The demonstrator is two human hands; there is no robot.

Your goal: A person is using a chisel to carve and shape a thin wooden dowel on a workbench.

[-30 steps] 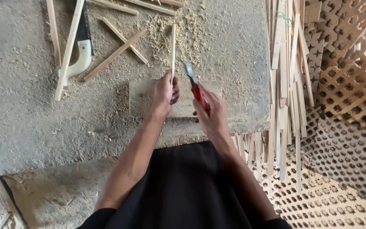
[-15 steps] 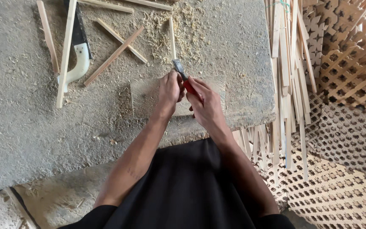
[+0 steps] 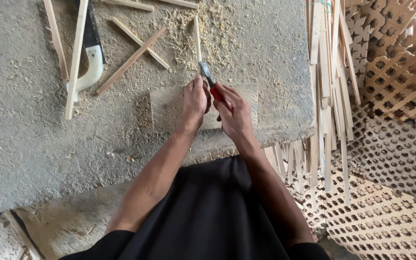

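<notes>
One thin pale wood strip [image 3: 197, 38], w/ red-handled knife [image 3: 210, 82].

A white-handled saw [image 3: 91, 53], crossed sticks [image 3: 138, 42] and shavings [image 3: 188, 29] lie left; lattice panels [image 3: 396, 86], perhaps wooden, right.

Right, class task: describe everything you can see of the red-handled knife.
The knife has a short grey metal blade and a red handle, mostly hidden inside the right hand that grips it. It points away from the person, its blade laid against the thin wooden strip that the left hand steadies on the bench.
</notes>
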